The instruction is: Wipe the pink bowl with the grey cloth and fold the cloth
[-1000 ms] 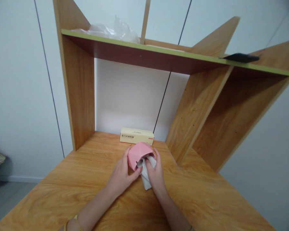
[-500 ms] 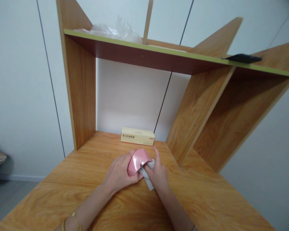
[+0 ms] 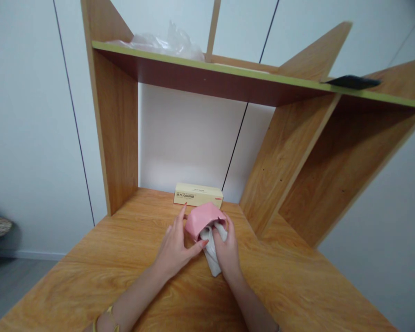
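Observation:
A pink, faceted bowl (image 3: 203,216) is tilted on its side above the desk, its opening toward me. A light grey cloth (image 3: 211,254) is partly inside the opening and hangs below it. My right hand (image 3: 227,251) grips the cloth, thumb inside the bowl and fingers around the right rim. At the bowl's left side, my left hand (image 3: 174,246) is open, index finger raised and thumb stretched to the lower rim by the cloth. Wood shows between the left palm and the bowl; whether the thumb touches the rim I cannot tell.
A long, cream-coloured box (image 3: 198,194) with printed characters stands behind the bowl. The wooden desk (image 3: 124,258) carries upright panels and a shelf (image 3: 180,74). On that shelf lie a clear plastic bag (image 3: 169,44) and a dark flat object (image 3: 354,82).
The bowl has turned, moving slightly right and away, so more of its opening and the cloth shows. My left hand has loosened from its wrap around the bowl, fingers now spread.

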The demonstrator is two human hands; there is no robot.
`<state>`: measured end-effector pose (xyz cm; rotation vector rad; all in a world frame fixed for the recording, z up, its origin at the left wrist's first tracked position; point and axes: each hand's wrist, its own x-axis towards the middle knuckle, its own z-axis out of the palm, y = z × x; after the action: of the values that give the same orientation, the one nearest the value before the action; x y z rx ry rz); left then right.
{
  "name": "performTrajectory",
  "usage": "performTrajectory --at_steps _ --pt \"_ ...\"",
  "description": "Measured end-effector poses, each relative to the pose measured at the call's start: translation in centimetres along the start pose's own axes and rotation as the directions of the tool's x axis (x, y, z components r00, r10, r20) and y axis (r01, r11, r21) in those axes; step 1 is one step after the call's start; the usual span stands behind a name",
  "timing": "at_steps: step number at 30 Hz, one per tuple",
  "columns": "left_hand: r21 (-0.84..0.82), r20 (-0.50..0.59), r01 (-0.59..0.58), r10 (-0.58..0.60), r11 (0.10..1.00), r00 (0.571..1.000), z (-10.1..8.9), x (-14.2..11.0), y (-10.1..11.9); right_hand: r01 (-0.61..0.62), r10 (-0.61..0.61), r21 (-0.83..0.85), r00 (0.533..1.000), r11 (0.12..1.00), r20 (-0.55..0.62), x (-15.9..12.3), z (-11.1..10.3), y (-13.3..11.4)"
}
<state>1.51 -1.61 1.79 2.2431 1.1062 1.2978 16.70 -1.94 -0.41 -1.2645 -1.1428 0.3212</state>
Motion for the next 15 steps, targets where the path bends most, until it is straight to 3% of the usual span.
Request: performTrajectory --at_steps 4,8,11,15 --pt "-0.161 0.053 0.003 0.006 0.987 0.999 1.1 -0.3 -0.5 -0.011 0.011 0.022 1.0 1.0 0.025 0.0 0.0 0.0" --pt "-0.217 -0.012 -0.013 0.01 0.976 1.0 1.2 -0.2 -0.8 -0.01 0.009 0.015 0.997 1.0 0.076 0.0 0.1 0.2" --pt "-0.112 -0.049 -0.053 0.048 0.992 0.998 0.6 0.0 -0.7 -0.04 0.047 -0.09 0.996 0.995 0.073 0.2 -0.1 0.2" --pt "0.125 0.034 -0.141 0.138 0.982 0.99 -0.4 0.0 -0.4 0.003 0.051 -0.362 0.989 0.932 0.138 0.4 -1.1 -0.2"
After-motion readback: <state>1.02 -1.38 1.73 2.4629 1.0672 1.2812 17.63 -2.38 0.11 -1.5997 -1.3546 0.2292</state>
